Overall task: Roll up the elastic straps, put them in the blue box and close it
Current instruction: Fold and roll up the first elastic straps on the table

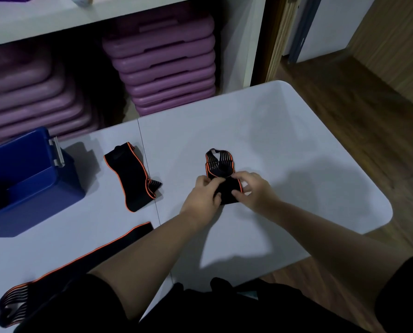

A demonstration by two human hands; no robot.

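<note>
Strap (221,175), left hand (204,194), right hand (254,189) pinching

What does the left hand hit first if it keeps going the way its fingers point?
The left hand points up-right across the strap it is rolling, so it would likely meet the right hand gripping the opposite edge first. Depth is hard to judge from this single view.

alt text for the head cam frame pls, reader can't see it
Both hands, left hand and right hand, roll a black, orange-edged elastic strap on a white table. Two more straps lie unrolled to the left: one near the open blue box, a long one along the near edge.
</note>
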